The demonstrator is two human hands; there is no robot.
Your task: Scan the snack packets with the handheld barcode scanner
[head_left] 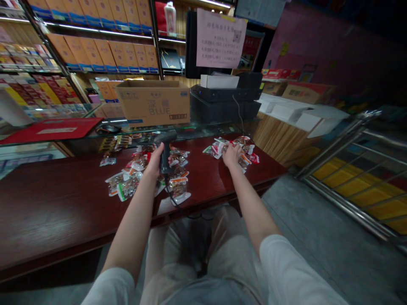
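Across the dark red table [66,195], small plastic packets [129,186] are spread mainly in two piles. Above the left pile [178,186], a handheld scanner [165,154] is held by its handle in the left hand [154,163], the fingers wrapped around it. The right pile [218,148] is touched by the right hand [233,153], its fingers bent (whether a packet is pinched cannot be told). Behind, a cardboard box [152,103] is seen.

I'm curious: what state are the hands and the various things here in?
Left hand: closed around the scanner
Scanner: held upright
Right hand: touching the right packets
Right packets: heaped loosely, partly hidden
Left packets: loosely heaped
Cardboard box: standing upright
Paper sign: fixed up
Red mat: lying flat
Mouse: resting, unheld
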